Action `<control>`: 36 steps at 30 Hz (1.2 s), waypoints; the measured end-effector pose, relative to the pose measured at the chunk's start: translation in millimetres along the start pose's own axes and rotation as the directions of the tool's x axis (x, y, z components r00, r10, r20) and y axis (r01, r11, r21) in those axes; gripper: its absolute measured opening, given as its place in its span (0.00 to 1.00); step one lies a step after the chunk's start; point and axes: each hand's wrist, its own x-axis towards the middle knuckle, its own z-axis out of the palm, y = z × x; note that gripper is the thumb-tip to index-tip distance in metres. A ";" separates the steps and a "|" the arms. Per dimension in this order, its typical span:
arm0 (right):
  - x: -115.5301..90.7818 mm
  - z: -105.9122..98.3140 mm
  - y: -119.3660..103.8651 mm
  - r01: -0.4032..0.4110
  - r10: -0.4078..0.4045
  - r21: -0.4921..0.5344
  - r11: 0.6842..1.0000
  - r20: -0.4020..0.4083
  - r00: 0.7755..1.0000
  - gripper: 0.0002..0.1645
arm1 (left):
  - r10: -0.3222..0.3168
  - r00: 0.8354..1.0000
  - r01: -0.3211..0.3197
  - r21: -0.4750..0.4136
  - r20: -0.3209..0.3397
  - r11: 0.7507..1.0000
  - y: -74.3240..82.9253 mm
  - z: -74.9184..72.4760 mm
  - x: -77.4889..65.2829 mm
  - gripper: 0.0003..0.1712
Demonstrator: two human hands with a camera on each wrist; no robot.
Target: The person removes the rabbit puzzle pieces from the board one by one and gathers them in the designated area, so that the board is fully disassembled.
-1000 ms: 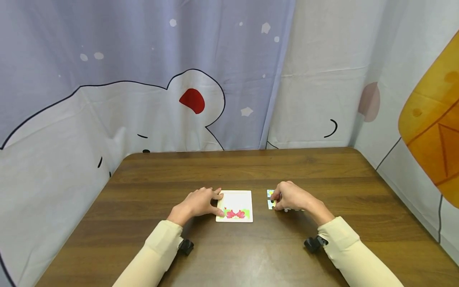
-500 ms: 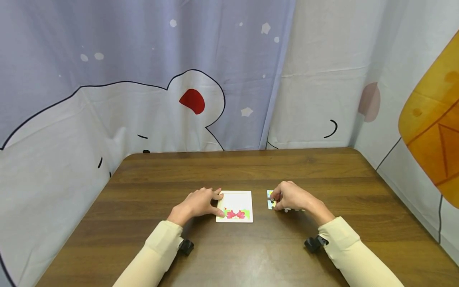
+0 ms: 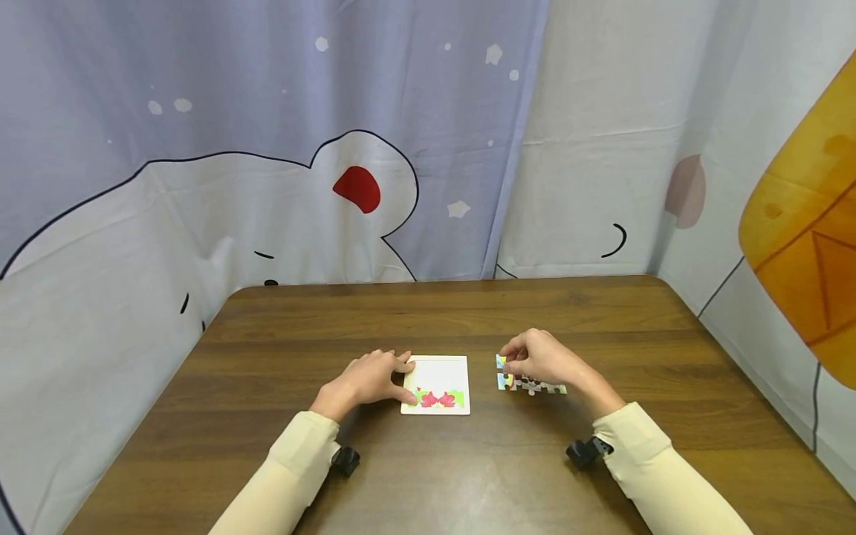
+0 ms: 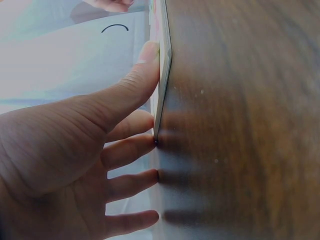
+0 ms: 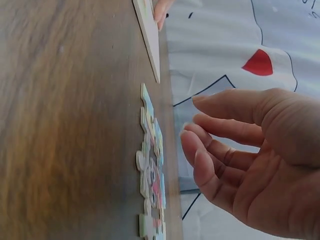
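A white square puzzle tray (image 3: 438, 375) lies flat at mid-table, with a strip of green and pink picture along its near side. My left hand (image 3: 364, 380) rests at the tray's left side. In the left wrist view its thumb (image 4: 147, 57) touches the tray edge, and the other fingers reach down to the tray and table, fairly straight. To the right of the tray lie several colourful jigsaw pieces (image 3: 531, 386), partly covered by my right hand (image 3: 548, 360). The right wrist view shows that hand (image 5: 250, 155) just above the pieces, fingers loosely bent, nothing between them.
Brown wood-grain table (image 3: 428, 475) lies under everything, its far edge meeting a hanging printed curtain (image 3: 428, 148). A black wrist camera (image 3: 346, 461) sits on the left wrist, and another camera (image 3: 583, 453) on the right.
My right hand has risen off the jigsaw pieces and its fingers have loosened, showing more of the pieces. The left hand and the tray stay where they were.
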 end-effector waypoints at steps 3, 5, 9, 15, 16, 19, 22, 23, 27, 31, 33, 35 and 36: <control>0.5 1.3 -2.7 0.014 -0.015 0.041 0.999 0.016 1.000 0.13 | 0.001 1.000 -0.001 -0.004 0.000 1.000 0.0 -0.5 0.0 0.44; 0.9 1.7 -4.0 0.022 -0.023 0.057 0.998 0.026 0.999 0.13 | 0.001 1.000 -0.001 -0.004 0.000 1.000 0.0 -1.1 0.0 0.44; 3.1 3.5 -5.7 0.020 -0.022 0.067 0.998 0.030 0.999 0.14 | -0.004 1.000 0.004 -0.001 0.002 1.000 -0.2 -2.1 0.1 0.44; 5.0 12.7 -12.7 0.006 -0.017 0.161 0.987 0.064 0.998 0.15 | -0.007 1.000 0.007 0.005 0.009 1.000 -1.2 -1.4 -0.3 0.44; 5.2 15.1 -14.1 0.004 -0.017 0.177 0.984 0.070 0.997 0.16 | -0.007 1.000 0.007 0.006 0.010 1.000 -1.4 -1.1 -0.4 0.44; 7.2 23.1 -18.7 0.018 -0.032 0.191 0.981 0.073 0.997 0.17 | -0.008 1.000 0.008 0.007 0.019 1.000 -1.7 -0.8 -0.6 0.44; 9.5 31.3 -24.6 0.059 -0.073 0.184 0.981 0.074 0.995 0.19 | -0.010 1.000 0.010 0.008 0.030 1.000 -1.6 -1.6 -0.4 0.44; 10.2 34.0 -27.0 0.070 -0.085 0.181 0.981 0.077 0.993 0.19 | -0.010 0.999 0.009 0.008 0.033 1.000 -1.4 -2.1 -0.3 0.44; 13.1 43.5 -34.7 0.110 -0.122 0.141 0.984 0.082 0.989 0.22 | -0.005 0.999 0.004 0.009 0.045 1.000 -0.8 -3.5 0.6 0.43; 15.7 50.1 -39.5 0.120 -0.127 0.081 0.989 0.082 0.988 0.24 | 0.003 0.999 -0.003 0.006 0.053 1.000 -0.8 -3.5 1.0 0.43; 16.4 51.8 -41.6 0.121 -0.126 0.061 0.991 0.090 0.988 0.26 | 0.006 0.998 -0.006 0.002 0.054 1.000 -0.7 -3.2 0.9 0.43; 16.9 53.1 -43.6 0.112 -0.118 0.058 0.992 0.102 0.988 0.27 | 0.005 0.999 -0.005 0.000 0.052 1.000 -0.2 -2.3 0.8 0.42; 17.3 53.8 -44.5 0.106 -0.112 0.059 0.993 0.107 0.988 0.28 | 0.005 0.999 -0.005 -0.001 0.047 1.000 0.4 -1.9 0.9 0.42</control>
